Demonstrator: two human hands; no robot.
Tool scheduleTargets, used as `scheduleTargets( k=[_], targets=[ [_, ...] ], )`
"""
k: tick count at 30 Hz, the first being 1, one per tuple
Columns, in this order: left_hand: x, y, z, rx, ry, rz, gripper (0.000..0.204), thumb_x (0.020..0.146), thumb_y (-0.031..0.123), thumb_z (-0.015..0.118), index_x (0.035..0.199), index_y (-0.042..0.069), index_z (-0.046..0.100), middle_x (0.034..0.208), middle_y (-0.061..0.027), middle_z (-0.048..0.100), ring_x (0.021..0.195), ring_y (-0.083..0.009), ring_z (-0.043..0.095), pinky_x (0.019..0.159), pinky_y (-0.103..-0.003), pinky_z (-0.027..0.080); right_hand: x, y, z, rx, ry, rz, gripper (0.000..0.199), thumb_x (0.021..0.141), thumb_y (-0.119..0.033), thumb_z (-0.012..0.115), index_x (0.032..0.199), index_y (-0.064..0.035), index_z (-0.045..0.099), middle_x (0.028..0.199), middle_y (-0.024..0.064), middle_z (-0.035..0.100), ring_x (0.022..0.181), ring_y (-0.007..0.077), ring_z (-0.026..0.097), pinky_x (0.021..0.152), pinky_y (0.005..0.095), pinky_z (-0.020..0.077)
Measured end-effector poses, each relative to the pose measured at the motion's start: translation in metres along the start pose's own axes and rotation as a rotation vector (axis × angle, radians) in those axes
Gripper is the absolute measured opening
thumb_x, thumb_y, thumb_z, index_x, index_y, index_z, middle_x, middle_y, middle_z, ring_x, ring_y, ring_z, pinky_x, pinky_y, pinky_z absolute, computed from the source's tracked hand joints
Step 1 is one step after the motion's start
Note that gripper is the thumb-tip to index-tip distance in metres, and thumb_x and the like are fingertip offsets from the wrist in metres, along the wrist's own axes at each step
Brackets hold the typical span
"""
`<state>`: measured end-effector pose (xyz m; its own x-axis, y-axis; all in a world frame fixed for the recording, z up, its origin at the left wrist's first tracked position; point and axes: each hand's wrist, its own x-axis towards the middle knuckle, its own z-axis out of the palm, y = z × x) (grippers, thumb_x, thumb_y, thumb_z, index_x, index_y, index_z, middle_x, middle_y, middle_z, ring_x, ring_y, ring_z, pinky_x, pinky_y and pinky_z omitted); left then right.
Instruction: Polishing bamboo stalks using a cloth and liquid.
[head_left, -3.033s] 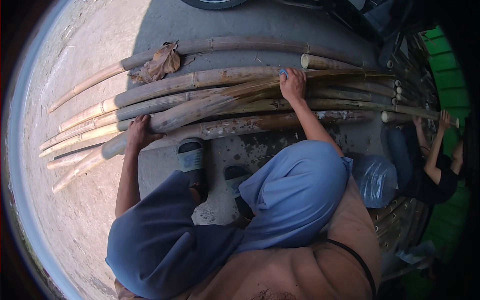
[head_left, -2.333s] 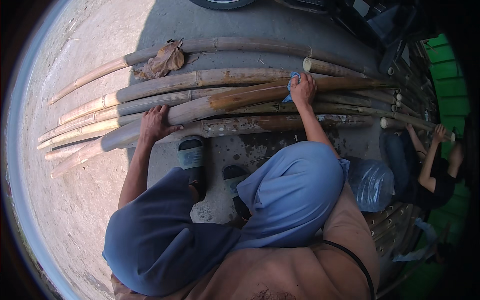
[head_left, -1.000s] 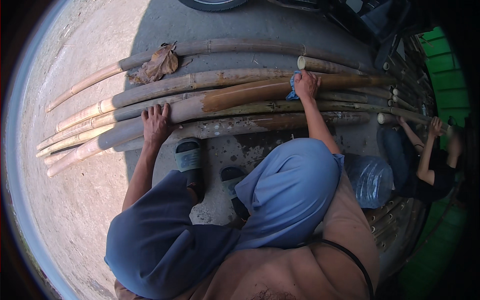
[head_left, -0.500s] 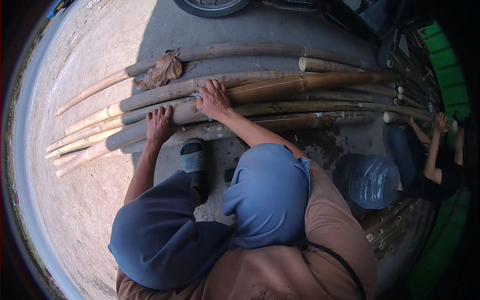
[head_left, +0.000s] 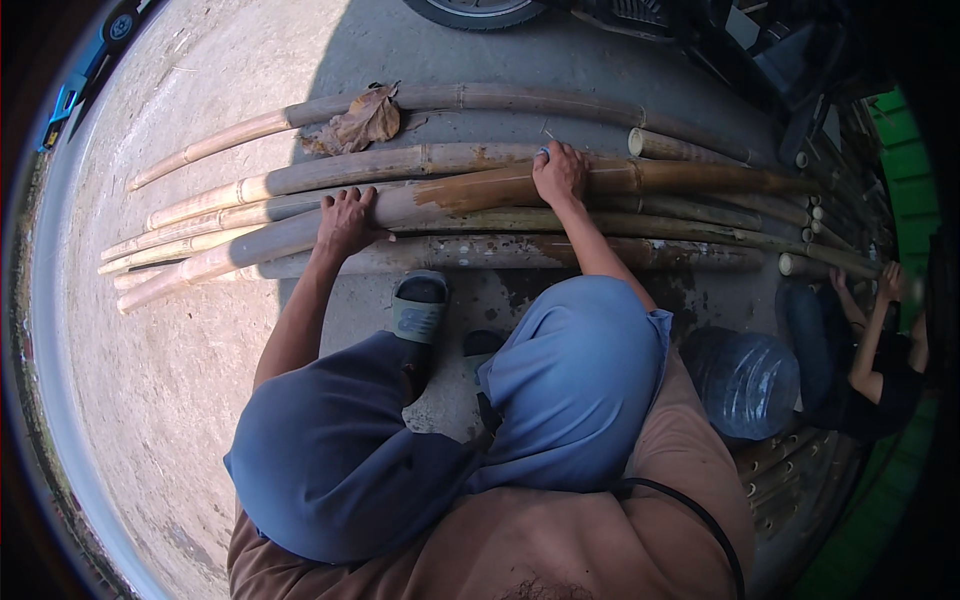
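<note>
A long, thick bamboo pole [head_left: 470,190] lies across in front of me on top of other poles, its right part wet and brown, its left part dry and pale grey. My left hand [head_left: 347,222] is closed over its dry part, fingers curled across the top. Farther right, my right hand [head_left: 560,176] presses on the wet brown stretch. A small bluish-white wad [head_left: 543,154] peeks out at its fingertips; the rest is hidden under the palm, so I cannot tell its material.
Several more bamboo poles [head_left: 530,98] lie roughly parallel, with a dry leaf [head_left: 368,118] on the farthest. A motorbike wheel [head_left: 475,12] stands beyond. To the right are a clear plastic water jug [head_left: 755,385] and another person [head_left: 875,370] holding a pole. My sandalled foot [head_left: 418,310] is near the poles.
My right hand has slid right along the pole with the wad. The wet brown patch now reaches farther left. My left hand stays on the pole; the whole view has shifted slightly.
</note>
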<state>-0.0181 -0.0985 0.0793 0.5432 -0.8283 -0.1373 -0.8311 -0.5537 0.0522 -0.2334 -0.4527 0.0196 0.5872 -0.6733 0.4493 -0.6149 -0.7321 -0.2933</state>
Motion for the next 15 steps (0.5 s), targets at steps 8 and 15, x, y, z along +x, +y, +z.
scheduleTargets(
  k=[8, 15],
  targets=[
    [0.025, -0.014, 0.003, -0.071, -0.028, 0.043, 0.103, 0.065, 0.054, 0.096, 0.151, 0.014, 0.056, 0.143, -0.0189, 0.064, 0.139, -0.0391, 0.057, 0.111, -0.060, 0.041, -0.048, -0.155, 0.008, 0.390, -0.023, -0.458, 0.020, 0.093, -0.022, 0.066, 0.109, -0.0092, 0.065, 0.109, 0.0142, 0.065, 0.114, 0.0363, 0.062, 0.115, 0.0607, 0.0390],
    [0.033, -0.032, 0.002, -0.095, -0.085, 0.074, 0.095, 0.066, 0.053, 0.095, 0.147, 0.019, 0.058, 0.135, -0.0187, 0.069, 0.132, -0.0392, 0.062, 0.107, -0.060, 0.044, -0.002, 0.064, -0.024, 0.049, 0.207, -0.186, 0.026, 0.095, -0.023, 0.062, 0.116, -0.0118, 0.071, 0.118, 0.0114, 0.069, 0.120, 0.0362, 0.062, 0.118, 0.0583, 0.0382]
  ],
)
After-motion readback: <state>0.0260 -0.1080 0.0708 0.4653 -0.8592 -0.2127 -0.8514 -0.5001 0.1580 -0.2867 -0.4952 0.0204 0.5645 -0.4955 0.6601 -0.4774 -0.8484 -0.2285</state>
